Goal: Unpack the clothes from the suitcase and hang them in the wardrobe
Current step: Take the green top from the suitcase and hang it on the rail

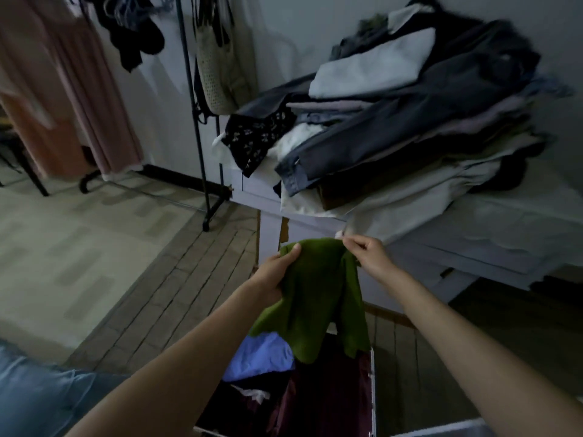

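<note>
In the head view, both bare hands are holding up a green garment (318, 294) just below the centre of the frame. The left hand (277, 269) is gripping its upper left edge, thumb lying over the front of the cloth and the fingers hidden behind it. The right hand (367, 253) is pinching the upper right corner between thumb and curled fingertips. The garment is hanging down from the two hands, its lower hem dangling over the open suitcase (372, 389) at 6 o'clock.

The suitcase is being cut off by the bottom edge, so only part of its rim and contents is showing: a light blue garment (262, 354) under the green one's left hem, dark maroon fabric (328, 402) beside it, and a scrap of white cloth that is too dim to identify.

At 2 o'clock a heap of folded clothes (410, 115) is lying on a pale surface, probably a bed or low cabinet; the blur is making that hard to settle. At 11 o'clock a black clothes rail (192, 115) is standing on the floor, with pink garments (63, 89) hanging at 10 o'clock and a woven bag (217, 74) hanging at 12 o'clock, their tops running out of frame. Blue denim is showing at 8 o'clock, cut off by the frame.
</note>
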